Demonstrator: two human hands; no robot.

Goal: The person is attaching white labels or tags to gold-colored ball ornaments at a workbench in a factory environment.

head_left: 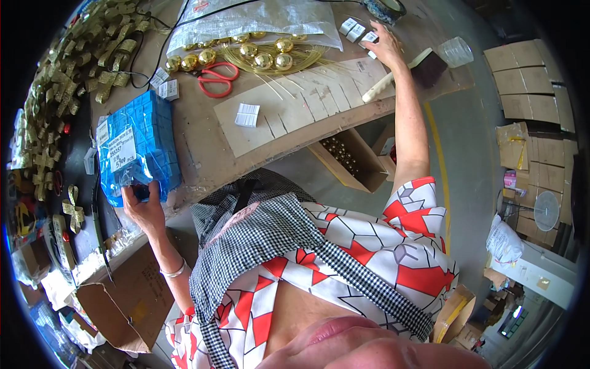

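My left hand [144,206] grips the near end of a blue package [163,132] wrapped in clear plastic, with a white label on its top. Thumb and forefinger curl at the plastic; the other fingers are partly hidden. Far to the right, my right hand [387,48] reaches over the table, its fingers apart around a small white bundle of labels [369,39]. Whether the fingertips touch it, I cannot tell. More white label bundles [351,29] lie beside it. Another label stack [247,115] rests on a marked cardboard strip [295,104] between my hands.
Red-handled scissors [215,80], gold balls [263,60] and gold wire lie near a clear plastic bag [258,24]. Glittery gold ribbon bows [55,80] pile up at left. A brush [405,74] sits under my right forearm. An open carton [350,160] stands below the table edge.
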